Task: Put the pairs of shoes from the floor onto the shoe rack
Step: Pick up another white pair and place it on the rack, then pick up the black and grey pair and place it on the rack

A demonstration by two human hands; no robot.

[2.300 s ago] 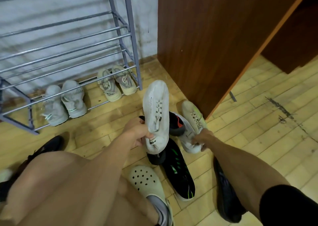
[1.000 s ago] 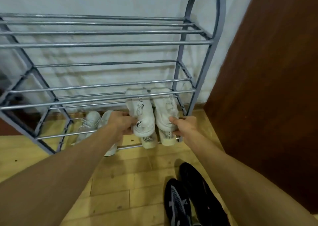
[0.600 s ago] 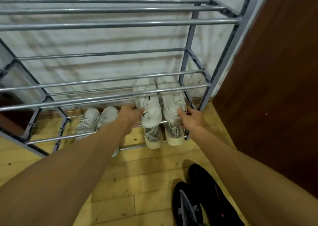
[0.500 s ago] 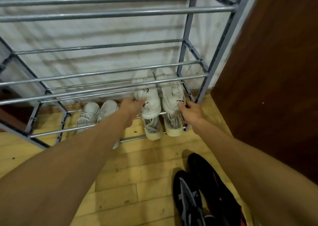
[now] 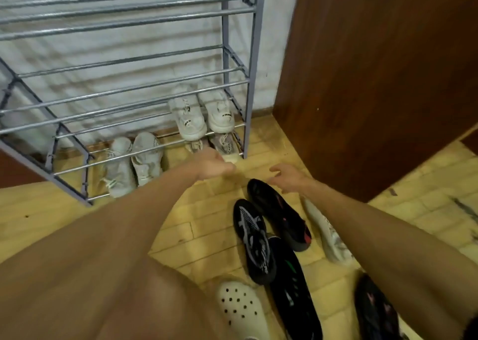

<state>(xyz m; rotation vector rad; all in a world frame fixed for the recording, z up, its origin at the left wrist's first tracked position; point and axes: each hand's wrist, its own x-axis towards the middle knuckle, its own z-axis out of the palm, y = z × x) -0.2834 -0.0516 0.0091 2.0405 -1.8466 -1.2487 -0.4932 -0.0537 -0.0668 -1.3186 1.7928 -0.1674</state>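
A grey metal shoe rack [image 5: 235, 81] stands against the white wall. A white pair of sneakers [image 5: 201, 112] rests on its second tier at the right end. Below it sits a beige pair [image 5: 225, 143], and a pale grey pair [image 5: 132, 163] lies further left on the bottom tier. My left hand [image 5: 214, 166] hovers in front of the rack with curled fingers and holds nothing. My right hand [image 5: 287, 176] is spread open above two black sneakers [image 5: 263, 226] on the floor. A white sneaker [image 5: 328, 236] lies partly under my right forearm.
A dark brown wooden cabinet [image 5: 375, 81] stands right of the rack. On the wooden floor near me lie another black shoe with green marks [image 5: 294, 288], a dark shoe [image 5: 375, 311] at the bottom right and a white perforated clog [image 5: 240, 311].
Both hands have let go of the white sneakers, which now sit on the second tier. The hands have pulled back toward the floor shoes, and my view has tilted down.
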